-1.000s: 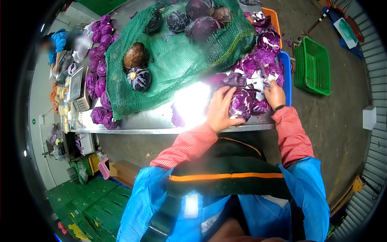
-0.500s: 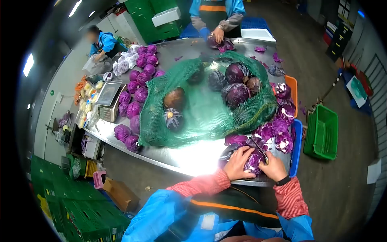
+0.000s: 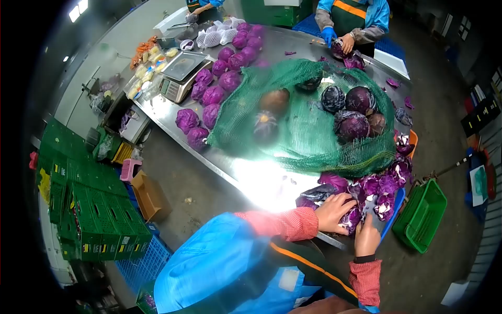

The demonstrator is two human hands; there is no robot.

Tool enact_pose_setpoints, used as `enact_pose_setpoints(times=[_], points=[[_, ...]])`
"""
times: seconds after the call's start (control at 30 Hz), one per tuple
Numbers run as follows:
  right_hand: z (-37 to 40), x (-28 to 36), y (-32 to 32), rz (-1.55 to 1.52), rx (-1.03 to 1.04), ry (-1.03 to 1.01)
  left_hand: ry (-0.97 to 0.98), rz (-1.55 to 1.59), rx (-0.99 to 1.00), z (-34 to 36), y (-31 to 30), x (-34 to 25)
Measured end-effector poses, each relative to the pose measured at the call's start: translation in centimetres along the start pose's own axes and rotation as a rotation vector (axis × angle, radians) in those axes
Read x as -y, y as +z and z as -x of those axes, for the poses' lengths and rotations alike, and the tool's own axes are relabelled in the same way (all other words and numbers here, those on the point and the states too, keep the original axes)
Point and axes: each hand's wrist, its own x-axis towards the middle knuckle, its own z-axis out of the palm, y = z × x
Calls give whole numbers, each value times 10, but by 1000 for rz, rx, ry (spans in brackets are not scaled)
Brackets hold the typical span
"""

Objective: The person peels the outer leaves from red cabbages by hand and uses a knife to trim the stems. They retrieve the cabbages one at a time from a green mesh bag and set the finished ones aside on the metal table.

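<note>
My left hand [image 3: 334, 213] is closed over a red cabbage [image 3: 351, 220] at the near edge of the steel table, fingers curled across its top. Close on the other side of that cabbage is my right hand [image 3: 367, 238], its fingers wrapped round a knife that the hand mostly hides now; the blade showed in the earlier frame. Loose purple leaves [image 3: 384, 188] pile up beyond and beside both hands. A green mesh bag [image 3: 293, 141] lies across the middle of the table, with several dark, untrimmed red cabbages [image 3: 351, 125] in it.
Several peeled cabbages [image 3: 213, 96] stand left, near a weighing scale [image 3: 180, 78]. Blue [image 3: 393, 214] and orange crates [image 3: 413, 142] adjoin the table's right edge; a green crate [image 3: 421, 217] is on the floor. Across the table, a co-worker's hands [image 3: 340, 41] handle a cabbage.
My view has turned left, so the table appears shifted right and tilted. My left hand stays on the cabbage. My right hand has moved nearer me, and the knife blade no longer shows clearly.
</note>
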Motion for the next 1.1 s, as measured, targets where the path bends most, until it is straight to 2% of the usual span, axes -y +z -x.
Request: enact_pose_setpoints(times=[0.13, 0.23, 0.27, 0.37, 0.43, 0.53, 0.6, 0.7, 0.73, 0.77, 0.83, 0.9, 0.97, 1.0, 1.03, 1.1], points=[[-6, -18, 9, -29, 17, -17, -8, -35, 10, 0, 1, -9], [-11, -19, 8, -153, -11, 24, -19, -45, 31, -2, -3, -9], [-10, -16, 9, -277, -62, 60, -25, -34, 43, 1, -4, -7], [-9, -9, 8, -294, -31, 141, 8, -6, 30, 5, -6, -5], [-1, -9, 22, -168, -72, 96, 21, 50, 36, 10, -10, 0], [7, -3, 29, -84, -36, 145, -29, 114, 63, 15, -14, 7], [7, -8, 34, -126, -94, 157, -51, 120, 25, 16, -8, 7], [11, -59, 56, -127, -94, 261, -197, 221, -31, 25, -1, 17], [10, -84, 72, -141, -118, 280, -197, 167, -86, 26, 0, 25], [14, -101, 82, -155, -133, 297, -297, 190, -96, 27, -2, 27], [4, -104, 90, -229, -88, 242, -414, 340, -120, 24, 6, 41], [-12, -37, 24, -403, 29, 351, -463, 273, -144, 17, 12, 36], [-12, -20, 34, -638, -14, 237, -520, 260, -197, 13, 21, 33], [-9, -16, 41, -709, 9, 169, -496, 458, -177, 19, 28, 34], [-8, -13, 45, -799, 201, 324, -441, 646, -162, 25, 35, 44], [-9, -15, 51, -812, -3, 131, -284, 620, -113, -3, 16, 55]])
